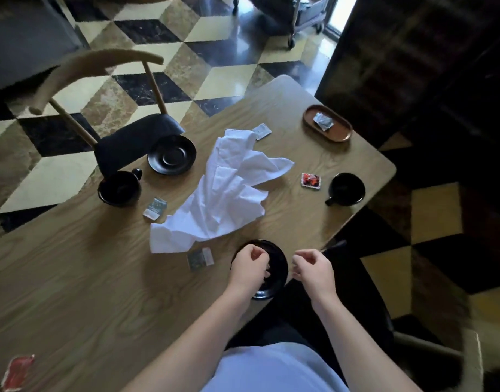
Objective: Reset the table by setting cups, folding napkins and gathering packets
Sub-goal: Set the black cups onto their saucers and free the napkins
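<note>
Cups [119,188] two, saucers [171,155] two (black); hands [250,268] curled, seemingly holding nothing

On the bench [73,278] the napkin [223,193] lies in the middle. A cup [119,188] and a saucer [171,155] are at its left, another cup [346,189] at its right, a tray [339,134] behind.

Napkin: we see a crumpled white cloth napkin [223,190] lying unfolded mid-table.
Cups: we see a black mug [120,188] left of it and another black mug [346,189] to its right, both upright.
Saucers: we see one black saucer [172,155] beside the left mug and another black saucer [274,264] at the near edge.
Packets: we see small packets scattered, a red one [310,181], a grey one [155,208], another [200,258], a white one [262,131], and crumpled ones in the oval wooden tray [339,135].
</note>
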